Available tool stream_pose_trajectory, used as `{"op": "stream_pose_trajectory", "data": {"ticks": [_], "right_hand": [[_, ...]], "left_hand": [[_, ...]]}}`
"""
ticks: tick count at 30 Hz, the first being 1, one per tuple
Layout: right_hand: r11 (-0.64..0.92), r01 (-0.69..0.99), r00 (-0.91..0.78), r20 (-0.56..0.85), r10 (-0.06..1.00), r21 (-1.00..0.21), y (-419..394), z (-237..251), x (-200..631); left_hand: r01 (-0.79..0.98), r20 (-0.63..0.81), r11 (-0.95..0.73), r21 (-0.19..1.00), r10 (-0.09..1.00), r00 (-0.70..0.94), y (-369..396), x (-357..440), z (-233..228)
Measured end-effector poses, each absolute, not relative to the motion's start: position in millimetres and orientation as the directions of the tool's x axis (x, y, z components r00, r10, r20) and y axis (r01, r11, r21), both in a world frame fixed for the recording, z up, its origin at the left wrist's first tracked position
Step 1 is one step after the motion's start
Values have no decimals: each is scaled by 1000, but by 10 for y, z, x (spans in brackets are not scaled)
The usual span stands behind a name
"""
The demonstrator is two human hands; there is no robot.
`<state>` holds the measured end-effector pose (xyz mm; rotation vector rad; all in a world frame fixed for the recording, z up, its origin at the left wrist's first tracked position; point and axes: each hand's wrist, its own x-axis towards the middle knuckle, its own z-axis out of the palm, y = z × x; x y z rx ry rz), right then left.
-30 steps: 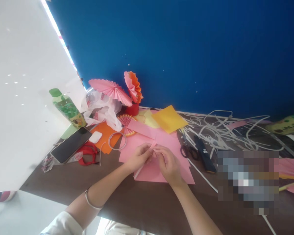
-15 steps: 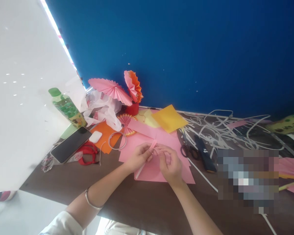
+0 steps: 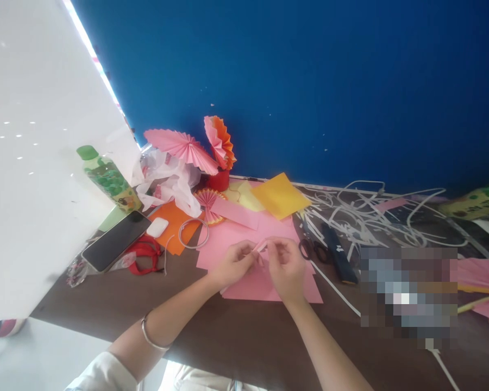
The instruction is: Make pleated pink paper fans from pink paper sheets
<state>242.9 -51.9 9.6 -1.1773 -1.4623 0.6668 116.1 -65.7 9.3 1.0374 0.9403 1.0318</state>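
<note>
My left hand (image 3: 232,266) and my right hand (image 3: 287,267) meet over a stack of pink paper sheets (image 3: 228,241) on the brown table (image 3: 236,336). Both pinch a narrow folded pink paper strip (image 3: 261,246) between their fingertips, held just above the sheets. A silver bangle (image 3: 149,335) sits on my left wrist. Black scissors (image 3: 314,251) lie just right of my right hand.
Behind the hands stand pink and orange paper fans (image 3: 187,147), a yellow sheet (image 3: 280,195), an orange sheet (image 3: 175,225) and a tape ring (image 3: 193,233). At the left lie a phone (image 3: 116,240), a white earbud case (image 3: 157,227) and a green bottle (image 3: 108,178). White paper strips (image 3: 370,217) litter the right.
My right hand has lifted and its fingers have shifted along the pink strip; my left hand still pinches the strip. The view has dropped slightly.
</note>
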Motion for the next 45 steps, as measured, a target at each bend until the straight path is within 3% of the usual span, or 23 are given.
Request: {"op": "stream_pose_trajectory", "data": {"ticks": [8,14,19,21,23,26,28,32,35,40,45], "right_hand": [[320,314,65,357,932,-894,-549,100,2433],[334,302,31,359,933,-893,-541,47,2418],[242,75,14,243,970,-967,-517,86,2419],[290,76,30,293,956,-954,-513,101,2432],[437,223,19,452,892,-872,-510,99,2453],[650,431,-115,676,727,-626,-502,68,2488],[712,472,-176,735,655,-521,-496,43,2503],[739,491,-200,766,611,-461,-491,33,2497],[711,469,-176,733,657,-524,-490,62,2492],[585,381,-182,562,807,-716,-465,123,2550],[561,320,-255,501,827,-763,-459,155,2593]], "left_hand": [[-144,-103,141,979,964,246,-679,1159,60],[-274,-101,172,946,962,254,-629,1153,-19],[-298,-101,176,938,963,249,-600,1129,-5],[-313,-98,175,934,964,247,-605,1128,26],[-328,-83,162,931,967,240,-613,1133,51],[-324,-49,123,938,972,228,-623,1142,60],[-307,-31,97,947,977,212,-631,1143,50],[-253,-19,68,965,981,193,-658,1134,40],[-131,-9,32,991,985,173,-677,1117,63],[66,53,-67,996,977,205,-665,1050,133],[264,112,-182,947,959,259,-643,985,181]]}}
